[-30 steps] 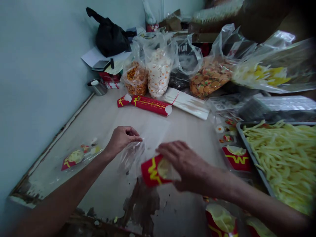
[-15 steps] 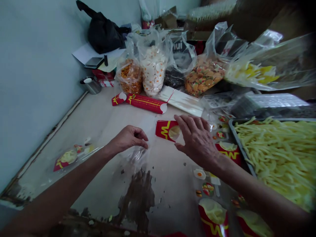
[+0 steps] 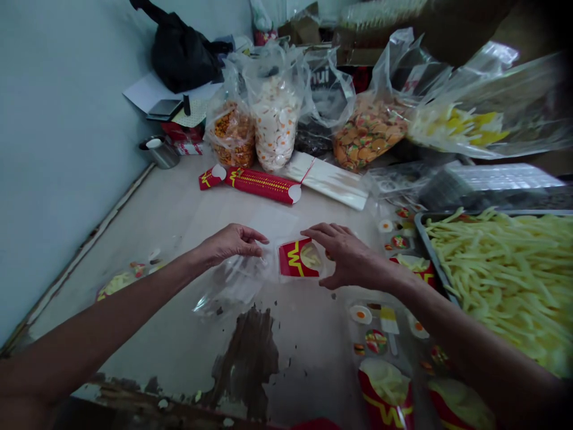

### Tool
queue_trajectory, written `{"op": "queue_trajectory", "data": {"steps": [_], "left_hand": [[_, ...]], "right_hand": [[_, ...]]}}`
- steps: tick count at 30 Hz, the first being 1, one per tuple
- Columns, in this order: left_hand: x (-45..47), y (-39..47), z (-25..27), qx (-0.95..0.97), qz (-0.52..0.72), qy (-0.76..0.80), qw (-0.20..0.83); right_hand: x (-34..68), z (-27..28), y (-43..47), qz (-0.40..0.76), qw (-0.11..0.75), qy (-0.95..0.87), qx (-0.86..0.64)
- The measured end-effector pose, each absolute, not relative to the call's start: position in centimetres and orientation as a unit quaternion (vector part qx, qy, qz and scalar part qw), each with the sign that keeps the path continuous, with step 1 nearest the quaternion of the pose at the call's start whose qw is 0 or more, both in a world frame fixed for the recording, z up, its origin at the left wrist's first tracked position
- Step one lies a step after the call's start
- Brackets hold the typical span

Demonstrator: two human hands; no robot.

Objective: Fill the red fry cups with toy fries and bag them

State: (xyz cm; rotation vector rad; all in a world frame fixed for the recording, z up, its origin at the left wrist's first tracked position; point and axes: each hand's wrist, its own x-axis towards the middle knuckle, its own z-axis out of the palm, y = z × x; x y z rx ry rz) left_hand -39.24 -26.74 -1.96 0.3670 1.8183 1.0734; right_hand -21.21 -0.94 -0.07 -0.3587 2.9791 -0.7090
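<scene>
My left hand (image 3: pixel 237 243) pinches the edge of a clear plastic bag (image 3: pixel 239 278), which spreads below it over the table. To its right, my right hand (image 3: pixel 351 257) curves round the right end of a clear plastic tray, with fingers along the far side and thumb on the near side. In this tray lies a red fries carton (image 3: pixel 298 258) with a yellow zigzag and pale fries. The tray's left end is at the bag, close to my left fingertips; whether it is inside the bag I cannot tell. My right palm hides the tray's other end.
A metal tray (image 3: pixel 436 260) of pale fries stands at right. Filled clear trays with a fries carton (image 3: pixel 385 394) lie nearer me. Bags of small pieces (image 3: pixel 274 128) line the back, behind stacked red cartons (image 3: pixel 262 185). A metal cup (image 3: pixel 163 154) stands by the wall.
My right hand has brought the tray with the red carton left and nearer to me, up to the bag. My left hand has stayed near its place; the bag now spreads wider.
</scene>
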Motion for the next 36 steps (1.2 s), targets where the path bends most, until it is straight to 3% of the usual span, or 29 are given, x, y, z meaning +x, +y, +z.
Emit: {"op": "queue_trajectory", "data": {"steps": [13,19,21,25,27,31,36], "left_hand": [[-38.7,-27.4,-0.4,0.214,0.398,0.717,0.531],[-39.8,-26.6,1.3,0.361,0.29,0.701,0.542],[-39.3,-27.0,1.7,0.44,0.251,0.709,0.491],[-35.3,-29.9,1.5,0.499,0.212,0.824,0.164],[-32.1,-31.9,0.8,0.488,0.18,0.852,0.061],[-26.7,-34.0,-1.5,0.46,0.158,0.874,0.026],[-25.4,-33.2,-3.0,0.424,0.111,0.899,-0.002]], "right_hand": [[-21.7,-0.8,-5.2,-0.175,0.017,0.978,-0.116],[-21.9,0.3,-10.8,-0.181,0.04,0.979,-0.083],[-21.3,0.7,-13.2,-0.182,0.059,0.981,-0.038],[-18.4,0.0,-16.7,-0.168,0.079,0.981,0.049],[-16.4,-0.7,-17.4,-0.136,0.06,0.986,0.073],[-13.1,-1.4,-17.4,-0.068,0.055,0.989,0.118],[-11.9,-2.0,-17.5,-0.099,0.068,0.979,0.164]]}}
